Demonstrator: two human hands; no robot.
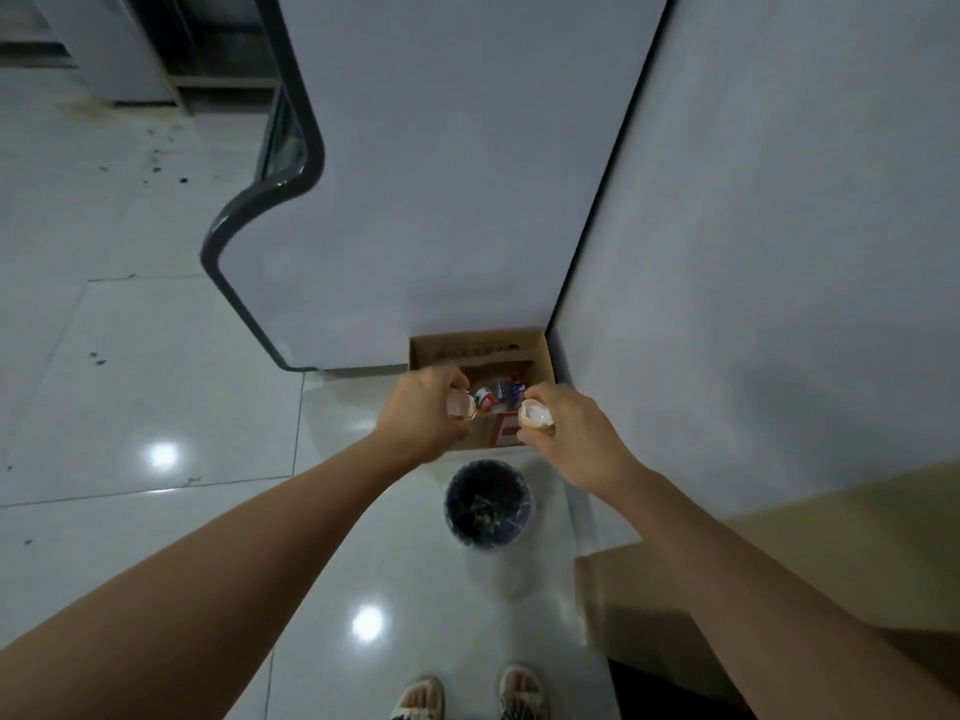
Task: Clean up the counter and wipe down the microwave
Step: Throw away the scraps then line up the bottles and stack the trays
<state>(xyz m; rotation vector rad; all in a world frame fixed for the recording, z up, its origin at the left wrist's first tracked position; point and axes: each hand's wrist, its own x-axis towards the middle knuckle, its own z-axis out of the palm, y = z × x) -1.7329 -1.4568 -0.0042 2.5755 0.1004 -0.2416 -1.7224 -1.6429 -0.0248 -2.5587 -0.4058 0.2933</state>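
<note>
The disposal step of the clean-up is judged to be in hand: the left hand (421, 418) pinches one eggshell half (460, 405) and the right hand (569, 426) pinches the other eggshell half (535, 415), both held above the cardboard box (480, 345) of packaging on the floor. The next move appears to call for releasing the shells, either here or drawn back over the round bin (487, 504) nearer the person's feet. Count: two shell halves, one box, one bin.

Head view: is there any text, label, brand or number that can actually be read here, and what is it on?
None can be read.
Cardboard box, inner back flap: a row of dark printed characters, too blurred to read.
Cardboard box, near side: a red printed mark, partly hidden by the hands, unreadable.
Packaging inside the box: red, white and blue print, too small to make out.
</note>
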